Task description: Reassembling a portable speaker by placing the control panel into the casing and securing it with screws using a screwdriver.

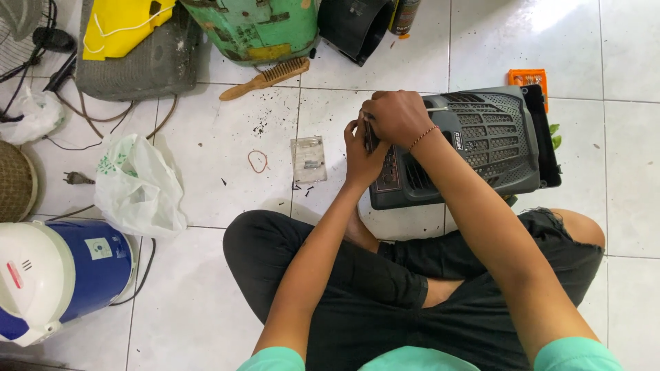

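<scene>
A white tiled floor [206,288], speckled with dark crumbs, is carrying everything here, and a person in black trousers is sitting cross-legged on it. Just beyond the knees a dark grey plastic speaker box [481,148] is lying on its side, its moulded mesh grille facing up and a reddish control panel at its near end. The left hand [361,154] is pressing against that panel end, fingers curled on its edge. The right hand [397,117], a bead bracelet on the wrist, is closing in a fist around a slim screwdriver [436,109] over the box. Left of the hands, a small clear bag [308,159] and a rubber band [258,161] are lying; further off, a wooden brush [267,78].
</scene>
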